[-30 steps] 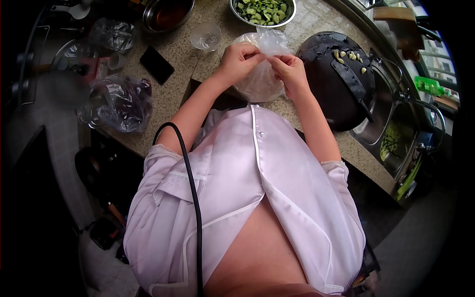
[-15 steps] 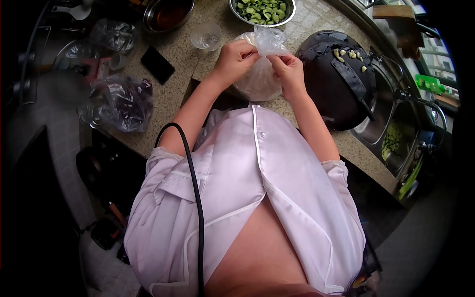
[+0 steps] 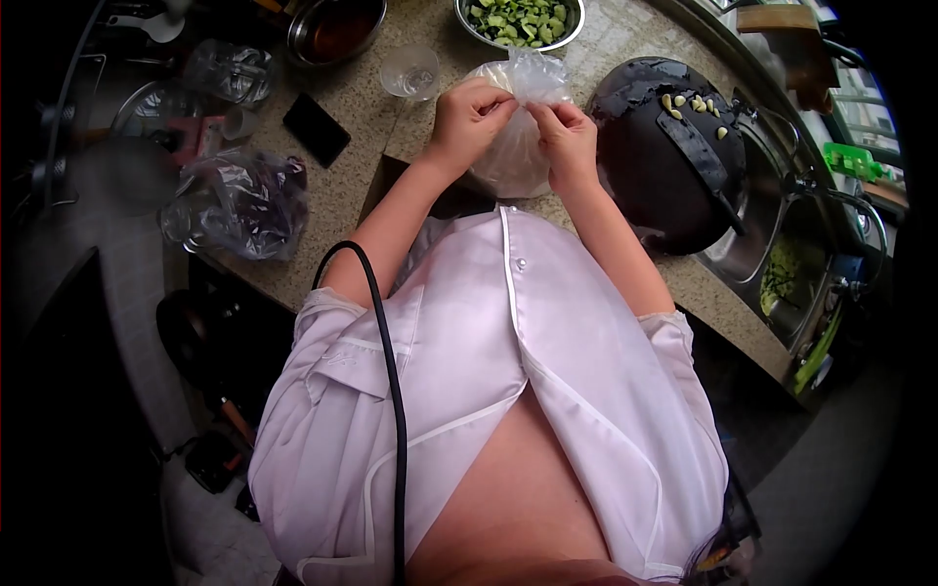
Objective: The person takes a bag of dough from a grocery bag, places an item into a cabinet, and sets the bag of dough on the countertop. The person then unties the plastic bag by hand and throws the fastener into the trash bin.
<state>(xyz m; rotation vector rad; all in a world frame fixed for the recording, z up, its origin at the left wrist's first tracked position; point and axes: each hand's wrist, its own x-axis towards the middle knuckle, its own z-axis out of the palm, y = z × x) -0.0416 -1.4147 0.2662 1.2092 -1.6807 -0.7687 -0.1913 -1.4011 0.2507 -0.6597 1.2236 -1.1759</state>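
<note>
A clear plastic bag [image 3: 518, 164] with pale contents rests on the counter in front of my body, its gathered neck and loose top standing up between my hands. On the left side of the neck, my left hand [image 3: 472, 119] pinches the plastic between thumb and fingers. My right hand [image 3: 568, 140] grips the neck from the other side, fingertips closed on it. Both sets of fingertips are close together, and the tips partly hide the twisted plastic. Just right of the bag lies a dark rounded board [image 3: 640, 161] with a black cleaver [image 3: 696, 154] and several garlic cloves [image 3: 702, 104].
Beyond the bag is a metal bowl of chopped green vegetable [image 3: 570, 39]. A clear cup [image 3: 409, 73], a bowl of dark liquid [image 3: 337, 29], a phone [image 3: 316, 130] and a plastic bag [image 3: 239, 205] occupy the left. The sink [image 3: 757, 230] lies right.
The bag's loose top has shifted and bunched up more above my fingers. Both hands have made small movements at the neck and still pinch it. The camera view has shifted slightly.
</note>
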